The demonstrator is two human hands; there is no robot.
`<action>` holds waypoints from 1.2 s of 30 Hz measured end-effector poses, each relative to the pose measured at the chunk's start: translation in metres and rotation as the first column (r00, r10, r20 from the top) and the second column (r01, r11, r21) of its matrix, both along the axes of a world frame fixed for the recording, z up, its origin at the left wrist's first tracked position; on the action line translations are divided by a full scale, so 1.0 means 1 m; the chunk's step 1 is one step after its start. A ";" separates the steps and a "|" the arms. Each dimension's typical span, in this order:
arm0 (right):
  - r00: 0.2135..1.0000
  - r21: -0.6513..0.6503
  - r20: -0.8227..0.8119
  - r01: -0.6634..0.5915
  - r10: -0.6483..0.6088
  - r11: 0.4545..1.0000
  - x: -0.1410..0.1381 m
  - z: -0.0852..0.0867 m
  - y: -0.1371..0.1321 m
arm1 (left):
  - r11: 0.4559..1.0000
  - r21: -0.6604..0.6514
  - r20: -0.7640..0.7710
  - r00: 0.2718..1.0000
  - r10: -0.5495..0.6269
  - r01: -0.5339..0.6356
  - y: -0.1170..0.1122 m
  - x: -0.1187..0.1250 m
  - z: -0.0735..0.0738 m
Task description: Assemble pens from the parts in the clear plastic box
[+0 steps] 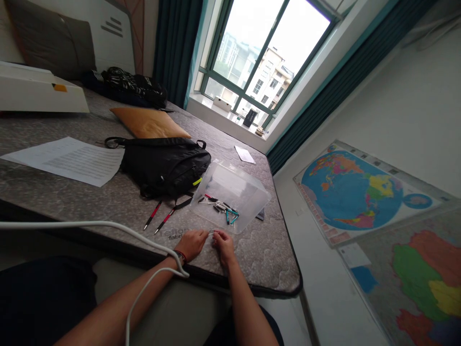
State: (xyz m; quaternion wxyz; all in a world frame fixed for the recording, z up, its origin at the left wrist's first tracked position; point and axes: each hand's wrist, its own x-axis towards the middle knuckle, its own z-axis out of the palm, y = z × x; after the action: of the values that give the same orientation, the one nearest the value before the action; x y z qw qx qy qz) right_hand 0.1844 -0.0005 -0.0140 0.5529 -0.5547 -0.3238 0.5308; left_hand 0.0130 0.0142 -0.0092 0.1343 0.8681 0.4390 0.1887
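Close together above the near edge of the mattress, both hands pinch a small thin pale piece (211, 233), too small to name. My left hand (192, 244) is closed at its left end, a band round the wrist. The fingertips of my right hand (224, 244) are closed on the other end. Just beyond them a clear plastic box (248, 211) lies with its opening towards me. Pen parts (221, 207) in black, white, teal and red lie loose in it. Two red and black pens (164, 221) rest on the mattress to the left of the box.
A black backpack (165, 166) lies left of the box, before a brown padded envelope (151, 122). A printed sheet (68, 158) is further left. A white cable (108, 224) crosses over my left forearm. The mattress (259, 269) ends near a wall with maps.
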 end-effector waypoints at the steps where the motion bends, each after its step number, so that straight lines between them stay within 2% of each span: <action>1: 1.000 0.001 0.019 -0.020 0.020 1.000 0.000 0.001 0.000 | 1.000 -0.001 0.001 1.000 -0.013 0.013 0.000 0.000 0.000; 5: 1.000 0.014 0.005 -0.022 0.022 1.000 0.000 0.000 0.000 | 0.999 -0.003 0.006 0.999 -0.049 0.049 0.000 -0.001 0.001; 8: 0.998 0.023 -0.047 0.048 -0.047 0.999 0.003 -0.004 0.000 | 0.999 -0.011 0.010 0.999 -0.035 0.035 0.000 -0.001 0.002; 13: 0.958 0.032 -0.220 0.194 -0.182 0.981 0.004 -0.008 0.000 | 0.999 -0.033 0.022 0.999 0.025 -0.024 0.000 0.000 0.004; 19: 0.954 0.021 -0.226 0.205 -0.195 0.979 0.004 -0.007 0.000 | 0.998 -0.040 0.033 0.998 0.050 -0.049 -0.001 0.000 0.006; 23: 0.929 0.086 -0.309 0.240 -0.203 0.967 0.005 -0.005 -0.002 | 0.998 -0.038 0.032 0.998 0.059 -0.058 -0.001 0.000 0.005; 26: 0.937 0.074 -0.306 0.200 -0.168 0.977 0.004 -0.006 -0.002 | 0.998 -0.038 0.031 0.998 0.054 -0.053 0.000 0.000 0.004; 31: 0.976 0.014 -0.158 0.155 -0.151 0.988 0.001 -0.008 0.000 | 0.998 -0.043 0.028 0.999 0.039 -0.038 0.000 -0.001 0.003; 36: 0.999 0.004 -0.030 -0.037 0.037 0.999 -0.001 -0.002 0.000 | 0.998 -0.055 0.020 0.999 0.025 -0.024 0.000 -0.001 0.002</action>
State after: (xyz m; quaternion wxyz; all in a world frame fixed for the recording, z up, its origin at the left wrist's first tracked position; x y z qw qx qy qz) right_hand 0.1831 -0.0008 -0.0163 0.5490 -0.5395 -0.3265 0.5486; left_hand 0.0123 0.0146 -0.0074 0.1601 0.8568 0.4530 0.1872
